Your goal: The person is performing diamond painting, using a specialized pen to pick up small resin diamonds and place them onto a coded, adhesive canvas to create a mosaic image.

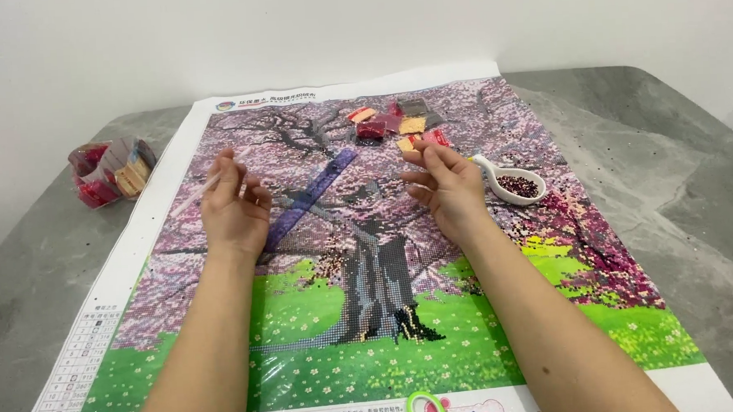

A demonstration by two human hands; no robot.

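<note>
A large diamond-painting canvas (371,313), showing a pink blossoming tree over green grass, lies flat on a grey stone-look table (679,184) and fills the middle of the view. The left hand (235,205) hovers above the canvas at about ten o'clock from centre, palm turned up toward the camera, its fingers pinching a thin pale applicator pen (203,188) that slants out toward nine o'clock. The right hand (446,188) hovers at about one o'clock, also palm up, with fingertips drawn together around something small and pale; what it is cannot be told at this size. Between the two hands a purple strip (310,198) lies diagonally on the canvas, running from seven toward one o'clock. Just beside the right hand, at three o'clock from it, sits a white spoon-shaped tray (510,181) holding dark red beads. At twelve o'clock, near the canvas's top edge, lies a cluster of small bead packets (396,122) in red, orange and grey. Well apart, off the canvas at nine o'clock, a bundle of more packets (111,172) rests on the table. A green-rimmed round object (426,409) peeks in at six o'clock.
</note>
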